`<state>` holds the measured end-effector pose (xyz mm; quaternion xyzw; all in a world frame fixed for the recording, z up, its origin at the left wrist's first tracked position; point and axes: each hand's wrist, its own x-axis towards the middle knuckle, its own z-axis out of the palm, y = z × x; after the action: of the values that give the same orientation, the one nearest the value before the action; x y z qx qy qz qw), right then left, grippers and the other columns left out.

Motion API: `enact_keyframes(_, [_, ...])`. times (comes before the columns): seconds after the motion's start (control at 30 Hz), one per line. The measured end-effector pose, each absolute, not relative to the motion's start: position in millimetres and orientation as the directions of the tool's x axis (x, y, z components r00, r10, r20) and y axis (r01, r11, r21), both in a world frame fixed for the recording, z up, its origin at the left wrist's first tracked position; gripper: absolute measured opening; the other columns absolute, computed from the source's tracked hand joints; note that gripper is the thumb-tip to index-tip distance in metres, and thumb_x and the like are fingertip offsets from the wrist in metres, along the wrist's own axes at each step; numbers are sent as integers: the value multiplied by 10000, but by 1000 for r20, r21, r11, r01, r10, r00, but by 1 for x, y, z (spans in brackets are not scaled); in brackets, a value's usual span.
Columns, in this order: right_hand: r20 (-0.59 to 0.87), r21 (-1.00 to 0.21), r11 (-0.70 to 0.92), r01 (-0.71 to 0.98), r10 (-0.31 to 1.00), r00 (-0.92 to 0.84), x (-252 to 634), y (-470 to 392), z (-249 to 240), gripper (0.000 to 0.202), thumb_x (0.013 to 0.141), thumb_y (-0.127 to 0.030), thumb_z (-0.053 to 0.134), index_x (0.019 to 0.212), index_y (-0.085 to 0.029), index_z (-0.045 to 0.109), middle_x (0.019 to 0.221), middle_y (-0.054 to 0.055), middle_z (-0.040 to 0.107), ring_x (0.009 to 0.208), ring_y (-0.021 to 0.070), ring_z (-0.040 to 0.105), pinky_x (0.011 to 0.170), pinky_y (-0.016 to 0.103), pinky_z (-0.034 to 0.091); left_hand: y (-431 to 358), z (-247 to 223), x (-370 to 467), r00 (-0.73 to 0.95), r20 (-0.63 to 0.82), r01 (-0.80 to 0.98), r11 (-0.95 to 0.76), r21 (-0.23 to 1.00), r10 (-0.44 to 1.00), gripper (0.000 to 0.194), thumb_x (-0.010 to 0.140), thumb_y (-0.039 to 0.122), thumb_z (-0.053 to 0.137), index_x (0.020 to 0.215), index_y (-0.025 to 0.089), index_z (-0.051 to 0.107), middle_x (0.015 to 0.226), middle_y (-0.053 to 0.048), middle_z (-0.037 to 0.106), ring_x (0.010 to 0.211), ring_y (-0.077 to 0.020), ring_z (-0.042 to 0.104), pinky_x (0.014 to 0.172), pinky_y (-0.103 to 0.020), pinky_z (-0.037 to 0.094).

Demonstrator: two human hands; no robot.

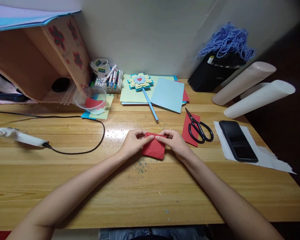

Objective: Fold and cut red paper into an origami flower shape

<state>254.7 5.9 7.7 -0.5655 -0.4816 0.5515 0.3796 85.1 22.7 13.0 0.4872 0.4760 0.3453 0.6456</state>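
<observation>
A small folded piece of red paper [153,148] is held between both hands near the middle of the table. My left hand [134,141] pinches its upper left part, thumb on the near face and fingers behind. On the upper right edge, my right hand [173,140] grips it the same way, the two thumb tips close together. Right of that hand, black-handled scissors [197,128] lie over a flat red paper sheet [187,136]. Beyond the hands is a layered paper flower [140,82] with a blue paper stem [150,106].
Paper sheets [168,95] are stacked at the back. A clear bowl [100,108] with red scraps, markers [112,79] and a cardboard box [62,53] stand left. A white corded tool [27,137] lies far left. A phone [237,140], paper rolls [260,98] and blue yarn [227,41] are right.
</observation>
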Motion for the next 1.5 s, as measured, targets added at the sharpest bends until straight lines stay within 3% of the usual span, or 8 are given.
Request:
enact_keyframes(0.27, [-261, -964, -245, 106, 947, -186, 263, 11, 7, 136, 672, -279, 663, 706, -148, 674, 680, 7, 665, 613, 112, 564, 611, 250, 434, 23, 10, 83, 286, -294, -3, 308, 951, 912, 238, 609, 313, 726, 606, 131, 572, 597, 13, 568, 567, -90, 497, 538, -203, 378])
enact_keyframes(0.5, [-332, -937, -348, 37, 851, -408, 286, 15, 13, 318, 737, -316, 668, 1021, -176, 694, 858, 58, 721, 707, 136, 660, 708, 300, 528, 22, 13, 82, 255, -366, -12, 382, 924, 895, 263, 594, 333, 734, 609, 139, 558, 618, 7, 557, 578, -99, 493, 493, -193, 368])
enact_keyframes(0.7, [-308, -951, -298, 80, 889, -340, 286, 15, 15, 399, 742, -340, 674, 1107, -184, 644, 837, 43, 702, 680, 115, 645, 663, 266, 542, 24, 12, 82, 267, -306, -7, 319, 948, 914, 267, 637, 337, 710, 606, 136, 537, 582, 21, 538, 542, -80, 473, 500, -188, 344])
enact_keyframes(0.83, [-204, -974, -172, 146, 948, -244, 277, 12, 15, 411, 675, -294, 737, 1061, -182, 650, 729, 7, 664, 617, 103, 603, 594, 242, 531, 24, 11, 82, 267, -280, -9, 293, 956, 922, 270, 651, 354, 709, 632, 127, 562, 607, 4, 570, 561, -90, 499, 534, -204, 368])
enact_keyframes(1.07, [-194, -977, -167, 135, 954, -230, 269, 5, 9, 261, 720, -355, 689, 902, -168, 690, 757, 36, 694, 614, 130, 634, 575, 285, 567, 22, 10, 82, 334, -246, 62, 240, 969, 910, 278, 666, 370, 718, 731, 103, 674, 705, -60, 663, 613, -123, 554, 568, -233, 405])
enact_keyframes(1.17, [-6, -960, 40, 276, 986, -166, 270, 4, 6, 258, 734, -337, 685, 943, -187, 689, 736, 27, 698, 612, 139, 643, 583, 292, 567, 22, 9, 81, 320, -242, 56, 236, 970, 916, 273, 679, 366, 712, 738, 100, 690, 713, -73, 679, 606, -123, 559, 567, -235, 406])
enact_keyframes(1.3, [366, -788, 412, 457, 911, -190, 272, 3, 6, 153, 765, -248, 671, 915, -236, 698, 842, 20, 725, 714, 151, 670, 646, 285, 557, 23, 8, 81, 321, -248, 44, 248, 968, 914, 286, 678, 375, 714, 765, 102, 708, 739, -83, 696, 613, -129, 574, 570, -242, 416])
enact_keyframes(1.5, [449, -668, 501, 551, 861, -238, 270, 3, 8, 130, 800, -209, 634, 900, -238, 712, 855, 16, 741, 702, 156, 682, 641, 276, 543, 24, 5, 81, 343, -249, 6, 263, 965, 906, 300, 653, 381, 733, 792, 116, 726, 763, -81, 710, 622, -131, 589, 593, -248, 427])
